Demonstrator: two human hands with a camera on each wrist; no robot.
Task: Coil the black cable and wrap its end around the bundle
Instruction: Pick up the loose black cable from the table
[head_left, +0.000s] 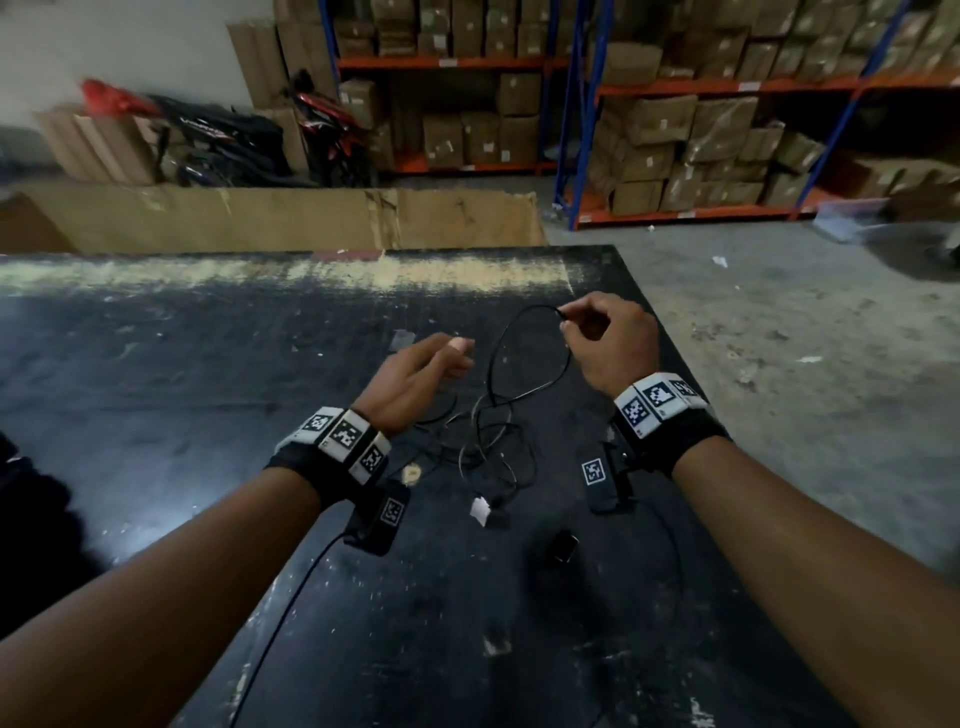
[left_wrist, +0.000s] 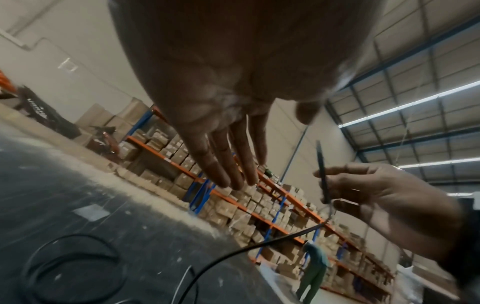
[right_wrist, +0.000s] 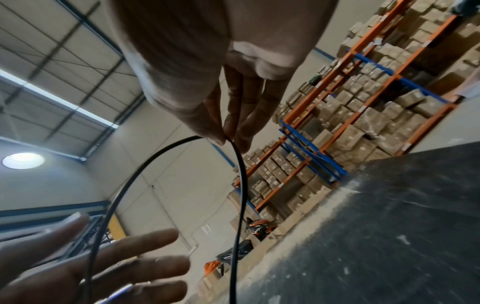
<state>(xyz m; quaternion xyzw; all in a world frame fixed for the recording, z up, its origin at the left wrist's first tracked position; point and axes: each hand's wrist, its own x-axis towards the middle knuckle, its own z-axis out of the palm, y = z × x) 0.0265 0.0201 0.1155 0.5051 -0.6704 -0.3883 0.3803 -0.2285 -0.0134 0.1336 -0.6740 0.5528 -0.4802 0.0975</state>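
A thin black cable (head_left: 490, 379) lies in a loose tangle on the black table (head_left: 156, 364), with one loop lifted off it. My right hand (head_left: 567, 318) pinches the cable near its end between thumb and fingertips, held above the table's far right part. The right wrist view shows that pinch (right_wrist: 226, 139) with two strands of cable (right_wrist: 240, 185) hanging down from it. My left hand (head_left: 457, 358) hovers open just left of the raised loop, fingers straight and holding nothing. In the left wrist view its fingers (left_wrist: 233, 174) are spread, and more cable (left_wrist: 78, 257) lies on the table below.
A white tag (head_left: 480, 511) and a small black block (head_left: 563, 545) lie on the table nearer me than the tangle. The table's right edge (head_left: 691, 374) runs close to my right wrist. Shelves of cardboard boxes (head_left: 675, 130) stand behind. A person (left_wrist: 314, 267) stands far off by the shelves.
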